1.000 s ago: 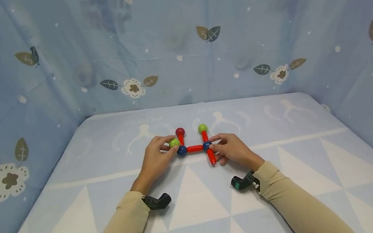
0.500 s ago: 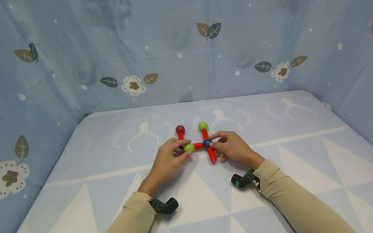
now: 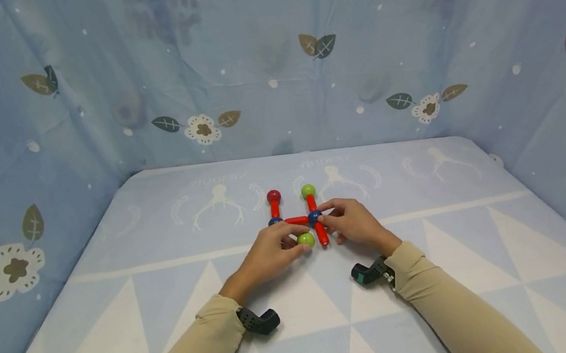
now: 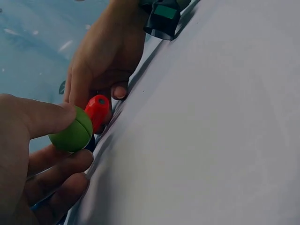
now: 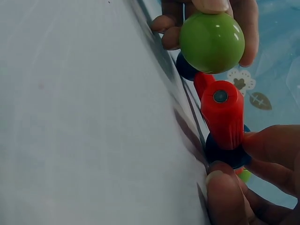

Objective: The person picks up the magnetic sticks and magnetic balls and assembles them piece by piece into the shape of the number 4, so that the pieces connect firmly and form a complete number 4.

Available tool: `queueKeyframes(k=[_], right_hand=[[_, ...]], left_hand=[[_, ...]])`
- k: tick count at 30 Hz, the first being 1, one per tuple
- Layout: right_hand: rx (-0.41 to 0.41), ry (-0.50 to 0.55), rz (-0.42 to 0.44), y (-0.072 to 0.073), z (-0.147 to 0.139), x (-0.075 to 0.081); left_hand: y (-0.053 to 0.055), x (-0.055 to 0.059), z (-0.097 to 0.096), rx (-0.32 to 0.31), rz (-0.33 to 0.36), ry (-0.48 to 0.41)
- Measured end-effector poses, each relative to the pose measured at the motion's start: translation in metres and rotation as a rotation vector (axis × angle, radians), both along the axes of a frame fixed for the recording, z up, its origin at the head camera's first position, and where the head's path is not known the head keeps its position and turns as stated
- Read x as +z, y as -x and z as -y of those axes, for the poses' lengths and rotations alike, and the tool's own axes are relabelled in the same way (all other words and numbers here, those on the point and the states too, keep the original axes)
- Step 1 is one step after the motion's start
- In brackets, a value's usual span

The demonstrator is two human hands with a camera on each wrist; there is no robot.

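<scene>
My left hand pinches a loose green ball between thumb and fingers, just left of the free end of a red rod. That rod points toward me from a blue ball, which my right hand pinches. Another red rod links this blue ball to a second blue ball, partly hidden behind my left hand. From the two blue balls, red rods run away from me to a dark red ball and a second green ball. In the right wrist view the rod's end shows a round metal tip.
The pieces lie on a table covered with a blue and white triangle-patterned cloth. A blue flowered curtain hangs behind and at both sides. Black wrist devices sit on both forearms.
My left hand has carried the green ball rightward and toward me, from beside the left blue ball to near the free rod end. The right hand stays on its blue ball.
</scene>
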State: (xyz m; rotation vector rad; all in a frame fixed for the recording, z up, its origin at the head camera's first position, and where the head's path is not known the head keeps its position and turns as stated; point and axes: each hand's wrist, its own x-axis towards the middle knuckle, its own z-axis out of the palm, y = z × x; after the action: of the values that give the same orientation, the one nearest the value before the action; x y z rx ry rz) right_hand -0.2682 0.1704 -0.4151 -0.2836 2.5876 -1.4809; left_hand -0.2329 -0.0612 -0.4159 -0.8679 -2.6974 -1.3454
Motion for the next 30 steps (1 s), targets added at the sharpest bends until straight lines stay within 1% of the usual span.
queueKeyframes(k=[7,15,20,24,27,30], right_hand=[[-0.008,-0.022,0.011,0.0,0.001,0.002],[-0.013,-0.019,0.019,0.0,0.001,0.0],[-0.01,-0.021,0.008,0.0,0.001,-0.001],[-0.009,-0.012,0.005,-0.001,0.001,-0.001],[-0.013,-0.009,0.006,-0.001,0.002,-0.001],[-0.016,-0.016,0.007,-0.001,0.002,-0.001]], left_hand=[[-0.003,0.0,-0.002,-0.022,0.013,0.031],[-0.007,0.0,-0.004,-0.058,0.006,0.021],[-0.007,-0.001,-0.007,-0.082,0.002,0.007],[-0.009,-0.002,-0.011,-0.103,0.006,-0.002],[-0.012,-0.002,-0.015,-0.124,0.015,0.002],[-0.014,-0.001,-0.02,-0.139,0.009,0.011]])
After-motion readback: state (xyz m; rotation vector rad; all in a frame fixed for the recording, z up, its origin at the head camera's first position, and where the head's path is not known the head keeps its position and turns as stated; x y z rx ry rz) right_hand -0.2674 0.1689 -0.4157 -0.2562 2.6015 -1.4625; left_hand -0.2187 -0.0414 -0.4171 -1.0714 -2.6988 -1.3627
